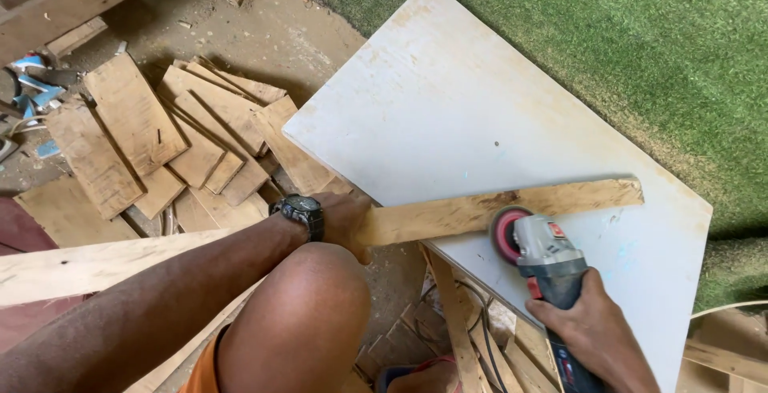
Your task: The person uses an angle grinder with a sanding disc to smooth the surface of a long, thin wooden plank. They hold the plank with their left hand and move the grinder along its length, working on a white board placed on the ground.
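From my remote seat I saw a broad white painted board (448, 97) serving as the surface, lying tilted across a dusty earthen floor (280, 33), with green artificial turf (640, 33) spreading beyond its far edge. To the left, a loose heap of flat pale plywood offcuts (160, 137) covered the ground, and more thin wooden strips (472, 337) lay under the board's near edge.

A long rough wooden plank (496, 205) lay across the surface. The left hand (344, 221), a black wristwatch (302, 210) at its wrist, was closed around the plank's near end, pinning it down. The right hand (588, 325) was wrapped tightly round the body of a grey and red angle grinder (548, 261), whose red sanding disc (506, 234) touched the plank's lower edge (just beside the middle). A bare knee (308, 297) sat between the two arms. I saw no containers anywhere.
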